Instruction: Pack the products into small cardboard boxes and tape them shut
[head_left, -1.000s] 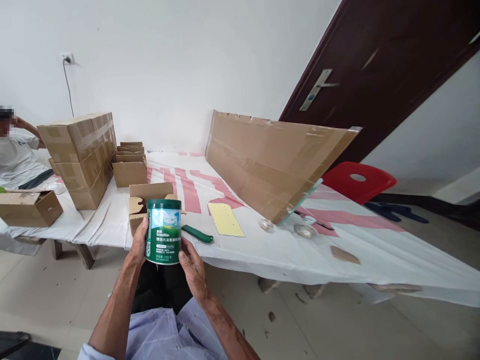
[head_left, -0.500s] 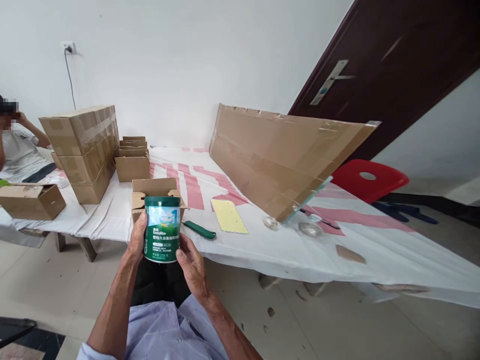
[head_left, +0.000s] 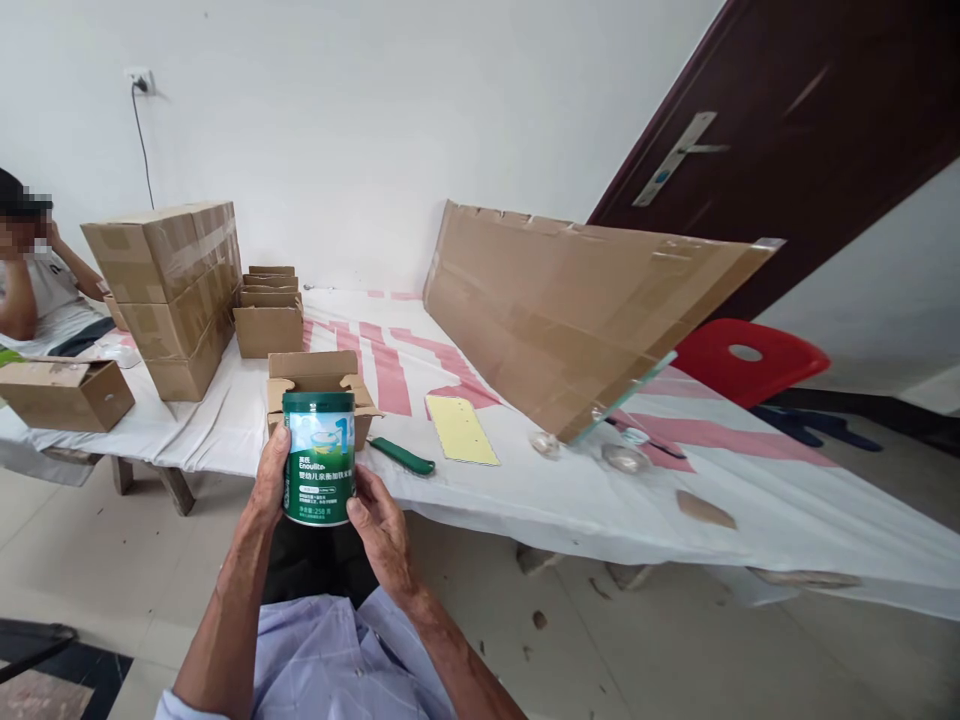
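Observation:
A green tin (head_left: 319, 458) with a white and blue label is upright between both my hands, just in front of the table edge. My left hand (head_left: 268, 482) wraps its left side, fingers closed on it. My right hand (head_left: 381, 535) grips its lower right side. Right behind the tin sits a small open cardboard box (head_left: 315, 377) on the white cloth. A green-handled knife (head_left: 401, 456) lies to the right of that box.
A stack of taped cartons (head_left: 174, 290) and smaller boxes (head_left: 265, 320) stand at the back left. A big flattened cardboard sheet (head_left: 577, 310) leans across the table. A yellow card (head_left: 461, 430), a red stool (head_left: 746, 360) and a seated person (head_left: 34, 290) at far left.
The tin has stayed in both hands, shifted slightly up and towards the open box; the view has drifted a little.

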